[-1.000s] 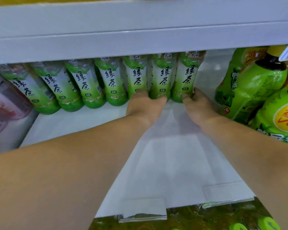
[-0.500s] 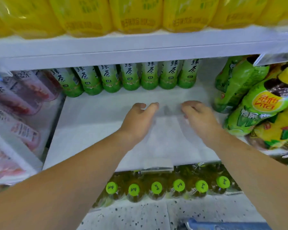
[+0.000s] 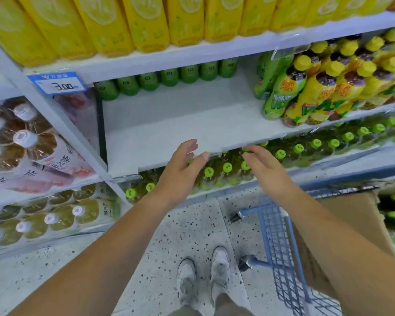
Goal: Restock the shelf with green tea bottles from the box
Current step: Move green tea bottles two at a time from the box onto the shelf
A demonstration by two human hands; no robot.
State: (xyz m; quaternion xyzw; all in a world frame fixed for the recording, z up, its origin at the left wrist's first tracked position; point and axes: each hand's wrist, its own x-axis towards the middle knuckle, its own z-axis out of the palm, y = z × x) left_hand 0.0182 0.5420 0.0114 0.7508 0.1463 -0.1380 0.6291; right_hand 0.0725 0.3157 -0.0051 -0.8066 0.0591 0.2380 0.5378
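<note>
Several green tea bottles (image 3: 169,77) stand in a row at the back of the white middle shelf (image 3: 169,131). My left hand (image 3: 180,172) and my right hand (image 3: 263,169) hover just in front of the shelf's front edge, fingers relaxed and holding nothing. A brown cardboard box (image 3: 356,215) sits in the blue cart (image 3: 281,247) at the lower right, partly hidden by my right forearm.
Yellow bottles (image 3: 146,19) fill the top shelf. Green and yellow drinks (image 3: 317,92) crowd the right of the middle shelf. Green-capped bottles (image 3: 226,167) line the shelf below. Pink tea bottles (image 3: 43,156) stand left. Speckled floor and my shoes (image 3: 203,274) are below.
Both hands have pulled back from the bottle row at the shelf's back to its front edge, empty. The view has drawn back and down, showing the floor, cart and box.
</note>
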